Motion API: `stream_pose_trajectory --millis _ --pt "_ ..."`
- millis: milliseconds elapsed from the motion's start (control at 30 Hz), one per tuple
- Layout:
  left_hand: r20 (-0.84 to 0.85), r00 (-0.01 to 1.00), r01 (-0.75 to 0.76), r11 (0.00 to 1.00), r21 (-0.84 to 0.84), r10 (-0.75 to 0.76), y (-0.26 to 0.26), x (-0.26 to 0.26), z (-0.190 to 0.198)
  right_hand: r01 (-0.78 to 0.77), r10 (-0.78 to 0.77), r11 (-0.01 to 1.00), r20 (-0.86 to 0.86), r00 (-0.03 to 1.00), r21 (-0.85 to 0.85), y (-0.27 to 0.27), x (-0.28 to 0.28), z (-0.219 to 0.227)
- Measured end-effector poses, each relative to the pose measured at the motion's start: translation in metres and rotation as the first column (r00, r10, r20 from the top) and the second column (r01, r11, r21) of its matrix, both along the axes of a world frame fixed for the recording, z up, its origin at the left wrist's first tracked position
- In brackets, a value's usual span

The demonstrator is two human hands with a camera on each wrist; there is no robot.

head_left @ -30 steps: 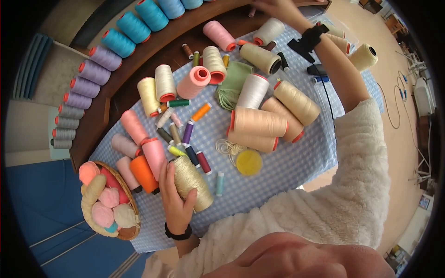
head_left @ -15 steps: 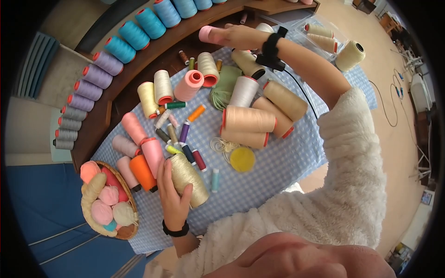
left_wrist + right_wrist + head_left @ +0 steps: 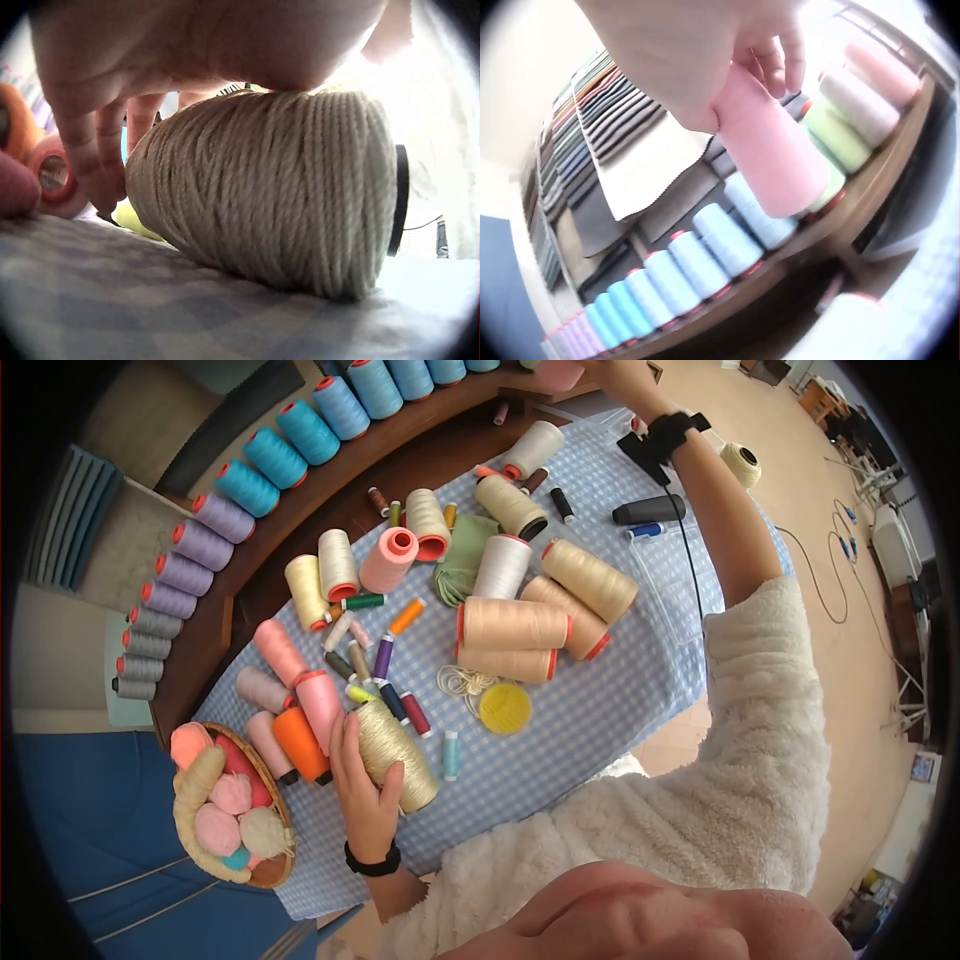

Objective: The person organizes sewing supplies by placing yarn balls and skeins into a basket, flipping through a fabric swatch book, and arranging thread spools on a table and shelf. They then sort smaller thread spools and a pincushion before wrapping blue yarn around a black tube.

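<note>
At the shelf my right hand (image 3: 622,380) grips a pink thread cone (image 3: 774,154) around its narrow top. In the right wrist view the cone hangs tilted in front of pale blue cones (image 3: 724,236) and green cones (image 3: 838,135). My left hand (image 3: 367,800) rests with fairly straight fingers on a cream thread cone (image 3: 395,755) lying on its side on the checked cloth (image 3: 560,760). The left wrist view shows the palm above this cone (image 3: 277,195) and the fingers (image 3: 111,150) reaching down by its narrow end. A pink cone (image 3: 318,705) lies beside those fingers.
Blue, turquoise, lilac and grey cones stand along the curved wooden shelf (image 3: 200,640). Peach cones (image 3: 515,623), small spools (image 3: 405,618) and a yellow disc (image 3: 505,708) lie on the cloth. A yarn basket (image 3: 285,790) stands at left. A black cable (image 3: 695,565) trails from my right wrist.
My right hand has picked up the pink cone from the table's back and carried it to the shelf's right part. The left hand stays on the cream cone. The head view has shifted slightly.
</note>
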State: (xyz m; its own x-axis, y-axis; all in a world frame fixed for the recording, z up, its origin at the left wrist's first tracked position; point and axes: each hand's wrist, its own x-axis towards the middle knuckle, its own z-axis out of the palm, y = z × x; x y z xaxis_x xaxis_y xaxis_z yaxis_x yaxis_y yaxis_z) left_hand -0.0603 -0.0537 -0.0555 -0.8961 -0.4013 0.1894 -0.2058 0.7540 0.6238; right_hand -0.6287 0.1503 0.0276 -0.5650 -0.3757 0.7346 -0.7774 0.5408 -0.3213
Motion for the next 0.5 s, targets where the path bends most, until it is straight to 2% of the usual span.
stream_pose_trajectory --millis 100,133,233,267,333,400,500 --pt "0.007 1.000 0.000 1.000 0.006 0.000 -0.001 -0.001 0.000 0.131 -0.130 0.991 -0.030 0.991 0.008 0.002 -0.038 -0.008" --pt "0.008 1.000 -0.003 1.000 0.005 0.003 0.000 -0.001 0.000 0.071 -0.072 0.997 -0.087 0.994 -0.022 0.000 -0.046 -0.014" --pt "0.016 1.000 -0.010 1.000 0.014 0.009 0.001 -0.002 0.003 0.088 -0.086 0.996 0.073 0.994 -0.023 -0.007 -0.084 -0.036" --pt "0.020 1.000 -0.013 1.000 0.020 0.012 0.001 -0.002 0.004 0.093 -0.091 0.993 0.030 0.995 -0.070 -0.011 -0.097 -0.045" --pt "0.024 1.000 -0.013 1.000 0.018 0.013 0.000 -0.001 0.003 0.176 -0.175 0.984 0.052 0.983 -0.024 -0.016 -0.121 -0.061" --pt "0.025 1.000 -0.006 1.000 0.016 0.006 0.000 -0.001 0.003 0.216 -0.214 0.976 0.101 0.972 -0.007 -0.012 -0.120 -0.074" --pt "0.020 1.000 -0.006 1.000 0.009 0.006 0.000 0.000 0.003 0.203 -0.198 0.963 0.048 0.979 -0.177 -0.004 -0.100 -0.084"
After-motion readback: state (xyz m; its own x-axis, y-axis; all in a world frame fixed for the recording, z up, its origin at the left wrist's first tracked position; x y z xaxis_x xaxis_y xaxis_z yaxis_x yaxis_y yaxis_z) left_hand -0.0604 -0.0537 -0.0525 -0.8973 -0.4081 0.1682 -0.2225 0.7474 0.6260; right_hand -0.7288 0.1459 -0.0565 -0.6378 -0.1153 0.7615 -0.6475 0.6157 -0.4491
